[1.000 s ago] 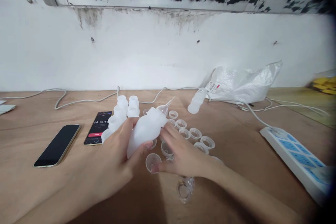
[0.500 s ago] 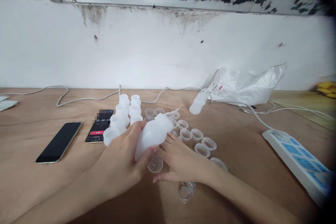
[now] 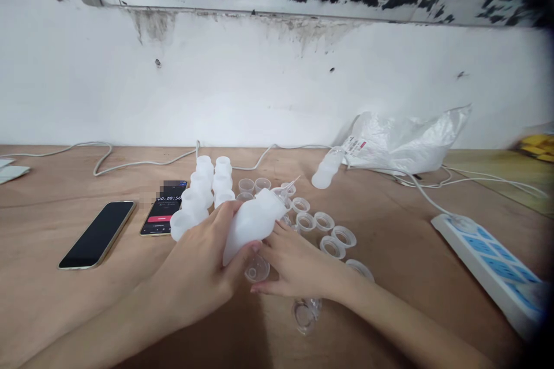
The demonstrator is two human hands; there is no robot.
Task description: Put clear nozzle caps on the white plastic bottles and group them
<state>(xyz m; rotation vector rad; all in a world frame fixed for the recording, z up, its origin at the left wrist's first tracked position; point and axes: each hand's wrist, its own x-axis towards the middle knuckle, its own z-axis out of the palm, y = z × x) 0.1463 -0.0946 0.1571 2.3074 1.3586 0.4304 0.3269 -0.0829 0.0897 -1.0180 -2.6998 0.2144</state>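
A translucent white squeeze bottle (image 3: 251,225) is held tilted in my left hand (image 3: 216,242), which is closed round its body. Its clear nozzle (image 3: 291,185) points up and to the right. My right hand (image 3: 298,256) lies low beside the bottle, palm down, with fingers stretched and thumb spread apart. Some of its fingertips are hidden behind the bottle. Close by its thumb is a clear plastic cap (image 3: 258,269); whether they touch I cannot tell. Several clear ring-shaped caps (image 3: 332,247) lie right of the bottle, and clear pieces (image 3: 303,316) lie below my right wrist.
Several white bottles (image 3: 201,187) stand in two rows at left, beside a phone showing a timer (image 3: 162,213) and a dark phone (image 3: 97,234). Another bottle (image 3: 328,170) lies near a plastic bag (image 3: 402,141). A power strip (image 3: 489,265) is at right; white cables (image 3: 104,153) run along the wall.
The clear cap by my right thumb appears tilted a little differently, and that thumb has shifted slightly. My left hand and the bottle are almost unchanged. The timer reads one second more.
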